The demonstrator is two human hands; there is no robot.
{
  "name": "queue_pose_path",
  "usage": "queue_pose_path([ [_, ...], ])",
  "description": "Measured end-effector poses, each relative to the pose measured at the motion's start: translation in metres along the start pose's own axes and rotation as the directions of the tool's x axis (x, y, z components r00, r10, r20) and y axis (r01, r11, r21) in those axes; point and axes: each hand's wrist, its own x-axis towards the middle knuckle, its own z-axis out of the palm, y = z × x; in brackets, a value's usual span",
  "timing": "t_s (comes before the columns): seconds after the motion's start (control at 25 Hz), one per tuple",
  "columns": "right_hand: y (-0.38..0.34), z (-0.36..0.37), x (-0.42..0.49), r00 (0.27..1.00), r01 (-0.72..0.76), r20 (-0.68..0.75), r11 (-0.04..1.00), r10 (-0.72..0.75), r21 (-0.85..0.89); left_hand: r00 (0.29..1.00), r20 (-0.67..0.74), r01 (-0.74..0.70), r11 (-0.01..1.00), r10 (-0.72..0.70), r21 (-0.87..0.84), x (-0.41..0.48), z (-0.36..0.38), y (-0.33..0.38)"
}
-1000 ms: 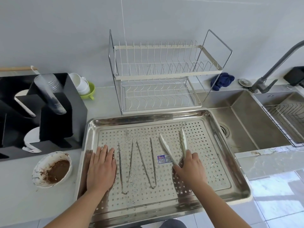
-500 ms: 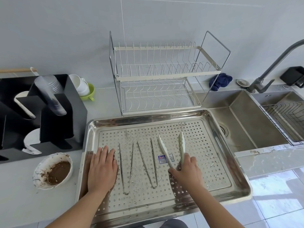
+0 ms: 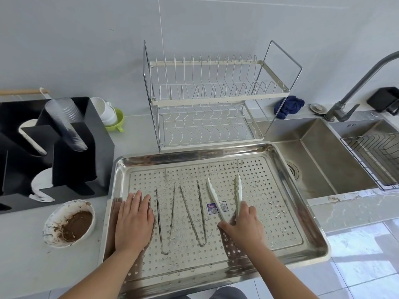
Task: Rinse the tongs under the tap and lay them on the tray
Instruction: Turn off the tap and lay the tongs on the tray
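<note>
Two metal tongs [image 3: 189, 214] lie on the tray [image 3: 194, 152]. At 3 o'clock, right hand [image 3: 244, 228] fingers pinch white tongs [image 3: 212, 195]. At 9, left hand [image 3: 133, 221] lies flat, fingers straight.

Inside the tray [image 3: 194, 153], bare perforated floor shows right of the white tongs [image 3: 224, 197] and along the far strip. Two metal tongs [image 3: 165, 219] and the flat left hand [image 3: 133, 223] fill the middle and left. A dish rack [image 3: 207, 100] stands just behind the tray. A dirty bowl [image 3: 69, 225] and a black holder [image 3: 64, 169] crowd the table to its left. The sink [image 3: 323, 165] opens to its right, under the tap [image 3: 354, 83].
</note>
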Motion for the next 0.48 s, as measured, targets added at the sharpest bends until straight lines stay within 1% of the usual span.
queue_pose_path([
  [0.28, 0.0003, 0.0004, -0.0008, 1.0, 0.025, 0.005, 1.0, -0.025, 0.001, 1.0, 0.0, -0.001, 1.0, 0.001, -0.004, -0.0007, -0.0009, 0.0004],
  [0.48, 0.0033, 0.0024, 0.0015, 1.0, 0.015, 0.007, 0.998, -0.016, 0.065, 1.0, 0.015, 0.001, 1.0, -0.001, -0.013, -0.0018, -0.0025, 0.0002],
])
